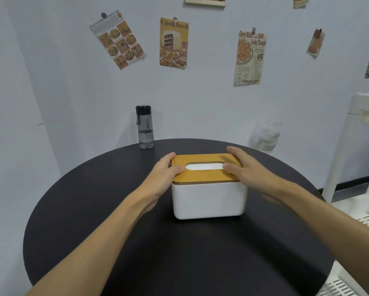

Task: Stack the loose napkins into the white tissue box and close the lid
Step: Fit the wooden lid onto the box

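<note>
Thumb and fingers of the left hand (164,173) are curling round the left end of the wooden lid (202,177), thumb lying on top beside the slot and fingers wrapping the far corner, so this hand is gripping it. At the other end the right hand (241,167) is lying flat on the lid with straight fingers, pressing down and clasping nothing, its thumb tip touching the right end of the slot. Between the 2 thumbs, white napkins (204,166) are showing through the oval slot. The lid is sitting level on the white tissue box (209,199), with a thin dark seam running along the front edge. The box is standing upright near the middle of the round black table (179,253), and both forearms are reaching across the near half of the tabletop to it, 1 on each side. A clear water bottle (145,129) with a black cap is standing at the far left rim, well apart from the box and from the left hand. Beyond the far right rim something pale and see-through (264,139) is blurring against the wall; I cannot tell what it is. A white rack (363,124) is standing to the right of the table, and a Cookbook poster (174,42) is hanging among other food prints on the wall behind.
</note>
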